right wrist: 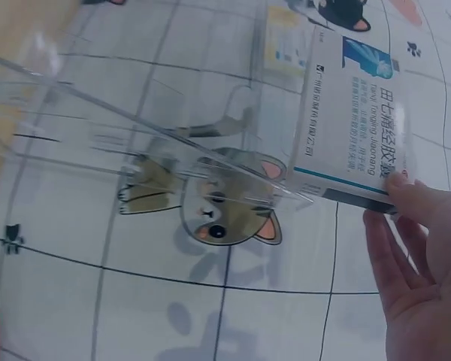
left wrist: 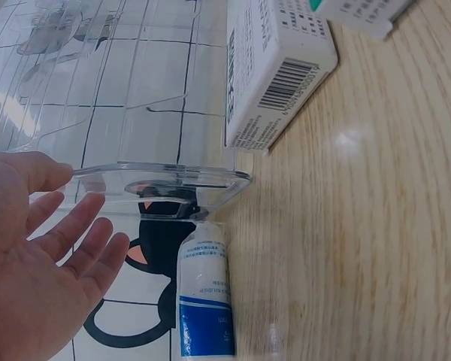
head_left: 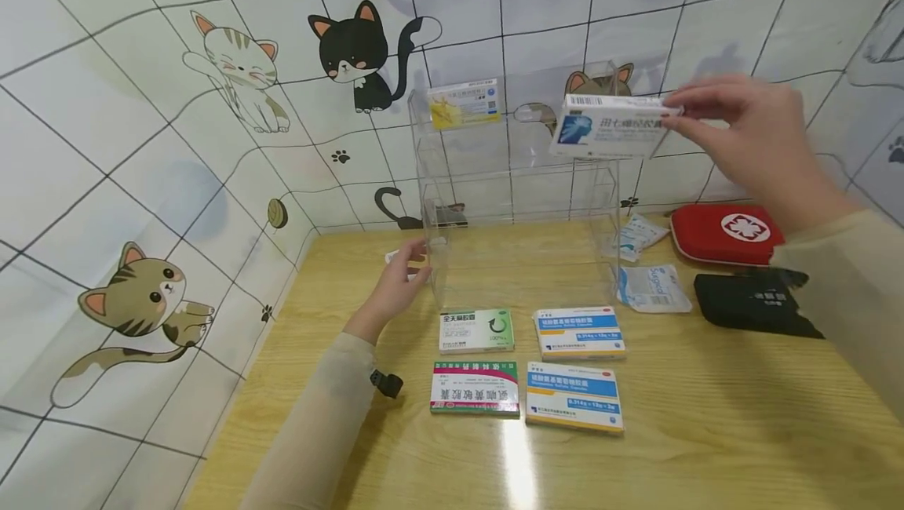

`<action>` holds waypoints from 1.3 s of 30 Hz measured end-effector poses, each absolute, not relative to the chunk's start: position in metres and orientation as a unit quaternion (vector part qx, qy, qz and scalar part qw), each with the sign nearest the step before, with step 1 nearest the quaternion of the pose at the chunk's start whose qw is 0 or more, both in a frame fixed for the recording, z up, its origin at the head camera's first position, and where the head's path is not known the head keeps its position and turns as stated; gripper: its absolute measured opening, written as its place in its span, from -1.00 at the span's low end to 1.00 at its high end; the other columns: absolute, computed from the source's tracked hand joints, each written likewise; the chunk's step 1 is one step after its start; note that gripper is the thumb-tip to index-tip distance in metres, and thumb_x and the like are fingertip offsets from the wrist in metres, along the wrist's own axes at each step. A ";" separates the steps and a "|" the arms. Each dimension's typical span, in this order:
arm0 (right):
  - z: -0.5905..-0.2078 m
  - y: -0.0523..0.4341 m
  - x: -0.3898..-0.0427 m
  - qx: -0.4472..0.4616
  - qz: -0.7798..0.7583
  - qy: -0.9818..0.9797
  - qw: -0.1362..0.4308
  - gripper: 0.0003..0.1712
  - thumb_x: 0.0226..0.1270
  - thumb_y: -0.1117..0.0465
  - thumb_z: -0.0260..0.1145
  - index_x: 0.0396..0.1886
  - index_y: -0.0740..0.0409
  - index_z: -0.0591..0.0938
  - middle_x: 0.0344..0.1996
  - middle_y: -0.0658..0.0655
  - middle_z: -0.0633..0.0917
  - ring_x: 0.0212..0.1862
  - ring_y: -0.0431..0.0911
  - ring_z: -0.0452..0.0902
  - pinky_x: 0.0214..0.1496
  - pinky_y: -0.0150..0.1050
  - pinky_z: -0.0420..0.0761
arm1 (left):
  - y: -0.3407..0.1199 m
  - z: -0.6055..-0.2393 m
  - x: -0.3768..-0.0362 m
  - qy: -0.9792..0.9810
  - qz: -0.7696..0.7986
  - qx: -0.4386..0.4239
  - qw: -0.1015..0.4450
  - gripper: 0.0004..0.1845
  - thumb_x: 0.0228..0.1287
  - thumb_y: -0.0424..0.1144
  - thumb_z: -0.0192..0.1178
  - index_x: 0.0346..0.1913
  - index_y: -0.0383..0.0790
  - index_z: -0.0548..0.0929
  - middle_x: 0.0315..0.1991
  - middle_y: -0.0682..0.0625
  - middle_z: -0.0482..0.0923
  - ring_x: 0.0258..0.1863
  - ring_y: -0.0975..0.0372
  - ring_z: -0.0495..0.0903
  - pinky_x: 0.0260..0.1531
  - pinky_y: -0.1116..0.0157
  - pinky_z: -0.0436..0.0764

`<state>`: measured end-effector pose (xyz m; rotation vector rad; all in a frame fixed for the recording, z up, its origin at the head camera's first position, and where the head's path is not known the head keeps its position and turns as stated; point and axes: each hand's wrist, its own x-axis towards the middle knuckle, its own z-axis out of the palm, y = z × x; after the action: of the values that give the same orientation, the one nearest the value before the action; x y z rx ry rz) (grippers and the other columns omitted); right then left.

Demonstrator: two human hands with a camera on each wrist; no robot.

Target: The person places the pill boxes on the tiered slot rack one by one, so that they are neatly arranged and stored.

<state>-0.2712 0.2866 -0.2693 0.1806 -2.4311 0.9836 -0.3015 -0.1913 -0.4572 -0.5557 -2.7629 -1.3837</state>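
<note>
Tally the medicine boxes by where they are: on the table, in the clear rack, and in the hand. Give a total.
Boxes lying on the table in front of the clear rack: 4
Yellow box on the rack's top tier: 1
Blue-and-white box pinched in the right hand: 1
Total: 6

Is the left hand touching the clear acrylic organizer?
Touching. The left wrist view shows the left hand with its thumb against the edge of the clear acrylic organizer.

left hand (left wrist: 37,256) open | thumb touching clear organizer (left wrist: 165,177) (bottom edge) | tube (left wrist: 205,301) beside
</note>
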 end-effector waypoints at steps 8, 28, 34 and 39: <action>-0.230 0.252 -0.339 0.084 0.406 -0.855 0.312 -0.65 0.44 0.05 0.37 0.14 0.00 0.75 0.16 -0.14 0.65 0.14 -0.34 0.64 0.40 -0.47 0.50 | -0.192 -0.461 -0.303 -0.880 -0.441 -0.173 0.001 -0.39 0.53 -0.34 0.13 0.55 -0.19 0.25 0.35 -0.18 0.45 0.33 -0.05 0.44 0.36 -0.04 0.55; -0.233 0.242 -0.390 0.027 0.462 -0.863 0.200 -0.66 0.44 -0.02 0.37 0.17 -0.22 0.73 0.27 -0.23 0.62 0.24 -0.29 0.50 0.40 -0.31 0.54 | -0.190 -0.462 -0.303 -0.876 -0.450 -0.173 0.007 -0.42 0.53 -0.35 0.12 0.52 -0.28 0.26 0.35 -0.25 0.46 0.31 -0.05 0.46 0.34 -0.03 0.57; -0.237 0.237 -0.395 0.038 0.436 -0.878 0.192 -0.66 0.52 -0.02 0.28 0.21 -0.21 0.71 0.33 -0.18 0.59 0.34 -0.25 0.50 0.48 -0.21 0.50 | -0.190 -0.462 -0.304 -0.874 -0.456 -0.170 0.007 -0.41 0.51 -0.37 0.12 0.52 -0.30 0.27 0.33 -0.22 0.46 0.32 -0.06 0.46 0.34 -0.02 0.57; -0.246 0.235 -0.394 0.056 0.378 -0.900 0.211 -0.60 0.54 -0.05 0.25 0.25 -0.11 0.70 0.38 -0.11 0.57 0.35 -0.20 0.52 0.44 -0.18 0.54 | -0.189 -0.461 -0.304 -0.873 -0.458 -0.166 0.005 -0.41 0.50 -0.37 0.12 0.52 -0.28 0.27 0.33 -0.23 0.46 0.31 -0.06 0.46 0.33 -0.03 0.58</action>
<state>-0.3939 0.2349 -0.2458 0.1561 -2.5014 1.0499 -0.3042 -0.1890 -0.4615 -0.5185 -2.7352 -1.4360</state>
